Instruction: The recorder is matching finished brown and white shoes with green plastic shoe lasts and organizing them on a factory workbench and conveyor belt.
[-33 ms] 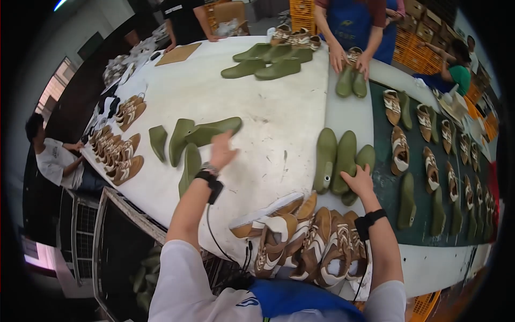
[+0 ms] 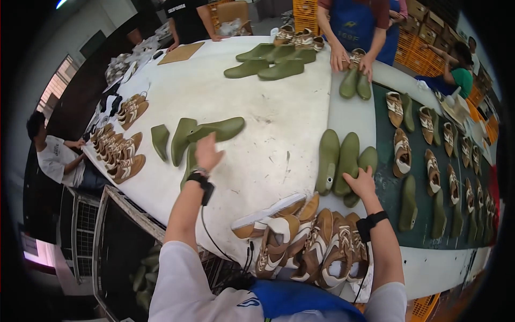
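While the left hand [image 2: 209,154] points forward, the right hand [image 2: 362,184] spans green lasts [image 2: 347,158].

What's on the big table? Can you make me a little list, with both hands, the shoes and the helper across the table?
Left hand: at the left group of green foot shapes; touch unclear
Right hand: touching the right group of green foot shapes
Nearest shoes: brown and white, bunched before the person
Table: white, marked
Helper across: both hands at two green shapes
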### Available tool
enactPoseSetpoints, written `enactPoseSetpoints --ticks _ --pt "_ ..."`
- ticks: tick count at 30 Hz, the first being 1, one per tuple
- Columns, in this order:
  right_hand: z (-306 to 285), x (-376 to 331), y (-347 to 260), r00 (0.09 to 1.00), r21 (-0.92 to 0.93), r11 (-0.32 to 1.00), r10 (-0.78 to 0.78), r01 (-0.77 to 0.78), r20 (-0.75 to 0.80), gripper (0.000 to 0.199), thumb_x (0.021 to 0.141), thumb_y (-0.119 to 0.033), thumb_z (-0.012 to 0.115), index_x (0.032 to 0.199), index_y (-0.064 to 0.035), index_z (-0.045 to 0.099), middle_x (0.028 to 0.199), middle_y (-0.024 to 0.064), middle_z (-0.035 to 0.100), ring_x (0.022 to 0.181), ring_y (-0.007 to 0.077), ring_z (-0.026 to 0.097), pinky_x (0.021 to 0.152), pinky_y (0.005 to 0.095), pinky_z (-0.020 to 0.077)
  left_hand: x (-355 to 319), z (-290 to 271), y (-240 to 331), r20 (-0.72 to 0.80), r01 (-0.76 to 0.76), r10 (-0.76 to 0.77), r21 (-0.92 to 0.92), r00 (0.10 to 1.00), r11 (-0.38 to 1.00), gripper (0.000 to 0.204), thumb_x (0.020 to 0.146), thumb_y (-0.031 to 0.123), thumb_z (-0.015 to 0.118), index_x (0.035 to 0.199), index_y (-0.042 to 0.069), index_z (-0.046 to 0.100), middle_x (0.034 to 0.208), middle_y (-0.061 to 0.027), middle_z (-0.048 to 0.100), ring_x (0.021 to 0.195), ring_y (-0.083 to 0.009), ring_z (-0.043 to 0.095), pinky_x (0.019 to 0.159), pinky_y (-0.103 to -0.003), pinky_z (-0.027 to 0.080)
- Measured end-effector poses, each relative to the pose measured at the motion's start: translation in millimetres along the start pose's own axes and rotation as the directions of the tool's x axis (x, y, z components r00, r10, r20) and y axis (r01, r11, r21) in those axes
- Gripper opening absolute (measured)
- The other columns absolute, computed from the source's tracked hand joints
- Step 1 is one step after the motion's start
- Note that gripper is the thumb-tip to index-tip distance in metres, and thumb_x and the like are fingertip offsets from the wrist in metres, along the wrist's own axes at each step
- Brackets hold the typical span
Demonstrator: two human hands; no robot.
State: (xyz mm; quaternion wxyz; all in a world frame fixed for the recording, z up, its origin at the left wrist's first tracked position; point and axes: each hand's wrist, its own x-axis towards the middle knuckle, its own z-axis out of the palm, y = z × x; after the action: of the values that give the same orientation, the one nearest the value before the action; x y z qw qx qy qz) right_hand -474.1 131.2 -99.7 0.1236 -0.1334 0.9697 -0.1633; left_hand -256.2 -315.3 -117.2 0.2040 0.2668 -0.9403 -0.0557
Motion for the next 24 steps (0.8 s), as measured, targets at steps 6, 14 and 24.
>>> enactPoseSetpoints --ticks 6,14,24 --pt "6.8 -2.7 -25.2 0.999 0.003 0.999 -0.049 0.049 0.02 0.07 0.068 -0.055 0.057 0.115 -0.0024 0.054 0.135 0.0279 0.028 0.106 0.0394 0.051 0.089 0.0405 0.0417 -140.8 -19.6 -164.5 0.592 0.754 -0.609 0.005 0.527 0.657 0.121 0.053 0.046 0.076 0.141 0.014 0.0 0.128 -0.0276 0.034 0.116 -0.0391 0.041 0.097 -0.04 0.037" --pt "0.2 -3.8 -18.3 1.0 -0.038 0.999 -0.002 0.001 -0.02 0.067 0.068 -0.054 0.057 0.11 -0.0024 0.057 0.134 0.0278 0.03 0.1 0.0394 0.054 0.087 0.0404 0.0435 -130.0 -55.8 -5.3 0.253 0.152 -0.249 0.348 0.935 0.925 0.096 0.06 0.033 0.075 0.139 0.022 0.021 0.117 -0.0299 0.041 0.101 -0.0427 0.05 0.083 -0.042 0.046" --pt "7.5 1.1 -17.9 1.0 -0.016 1.0 0.006 -0.006 -0.001 0.067 0.067 -0.056 0.058 0.108 -0.0037 0.059 0.135 0.0259 0.027 0.104 0.0465 0.049 0.087 0.0415 0.044 -69.7 4.5 63.5 0.528 0.331 -0.135 -0.296 0.839 0.896 0.055 0.067 0.028 0.065 0.109 -0.003 0.048 0.092 -0.0226 0.062 0.086 -0.0358 0.06 0.078 -0.039 0.049"
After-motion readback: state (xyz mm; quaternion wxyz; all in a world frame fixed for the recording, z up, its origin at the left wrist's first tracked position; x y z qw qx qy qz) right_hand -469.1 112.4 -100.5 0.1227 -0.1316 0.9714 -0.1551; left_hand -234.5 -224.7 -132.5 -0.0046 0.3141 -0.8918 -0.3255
